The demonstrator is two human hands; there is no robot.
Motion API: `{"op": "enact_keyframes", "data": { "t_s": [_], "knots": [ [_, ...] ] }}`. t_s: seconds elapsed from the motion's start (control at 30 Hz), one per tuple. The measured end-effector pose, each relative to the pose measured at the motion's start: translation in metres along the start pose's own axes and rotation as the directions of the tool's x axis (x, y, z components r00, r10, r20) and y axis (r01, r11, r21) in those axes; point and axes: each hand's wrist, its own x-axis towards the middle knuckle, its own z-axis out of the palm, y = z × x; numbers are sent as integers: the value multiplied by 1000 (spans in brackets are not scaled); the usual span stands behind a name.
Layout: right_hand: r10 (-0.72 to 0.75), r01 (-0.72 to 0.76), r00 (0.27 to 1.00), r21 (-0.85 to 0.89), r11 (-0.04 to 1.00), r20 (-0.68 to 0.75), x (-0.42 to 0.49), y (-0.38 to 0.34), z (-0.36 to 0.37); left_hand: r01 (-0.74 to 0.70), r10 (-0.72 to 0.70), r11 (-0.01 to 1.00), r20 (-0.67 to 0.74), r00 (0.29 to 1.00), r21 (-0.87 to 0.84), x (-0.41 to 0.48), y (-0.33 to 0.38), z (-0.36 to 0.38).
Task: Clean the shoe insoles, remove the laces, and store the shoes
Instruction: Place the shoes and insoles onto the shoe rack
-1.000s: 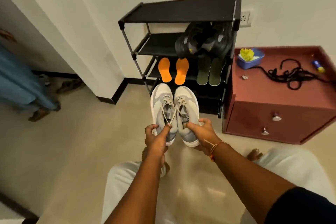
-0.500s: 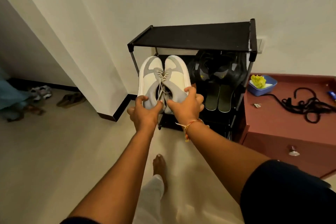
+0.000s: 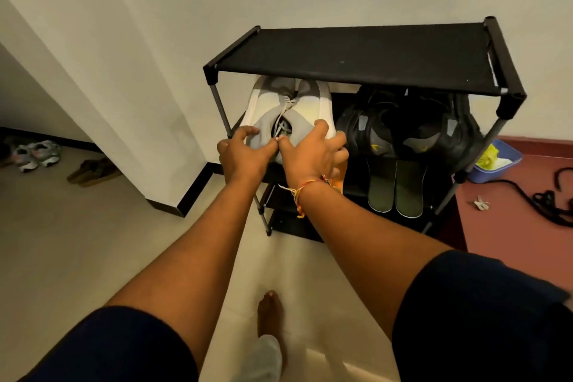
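Both hands are gripping the pair of grey-and-white sneakers [image 3: 288, 108] at the heel end. The left hand [image 3: 245, 153] is curling its fingers round the left heel, and the right hand [image 3: 313, 153] is clamping over the right heel, thumbs meeting between them. The pair is lying side by side, toes toward the wall and laces showing, at the second tier of the black shoe rack [image 3: 356, 56], directly under its top shelf. Just right of the grip, black shoes [image 3: 403, 127] are occupying the same tier. Below those, two green insoles [image 3: 397, 186] are leaning upright. An orange insole [image 3: 341, 175] is showing partly behind the right wrist. Farther right, a blue tub [image 3: 511, 158] and loose black laces [image 3: 552, 201] are lying on a red cabinet [image 3: 511, 242].
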Motion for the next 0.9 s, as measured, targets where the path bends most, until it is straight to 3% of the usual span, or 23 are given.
{"op": "enact_keyframes", "data": {
  "t_s": [0.13, 0.3, 0.63, 0.8, 0.9],
  "knots": [
    [-242, 244, 970, -140, 960, 34, 12, 17, 9, -57, 57, 998, 7, 998, 6, 30, 0, 14],
    [-463, 510, 860, -417, 753, 216, 10, 47, 11, -108, 106, 992, 35, 994, 72, 58, -8, 24],
    [-602, 637, 734, -626, 449, 315, 45, 38, 3, -186, 186, 974, 11, 982, 127, 90, 0, 30],
    [-627, 632, 712, -678, 375, 317, 61, 47, 1, -254, 249, 962, 64, 967, 102, 94, -10, 45],
    [-671, 633, 671, -715, 297, 316, 63, 51, 5, -287, 259, 940, 158, 953, 187, 94, -17, 46]
  ]
}}
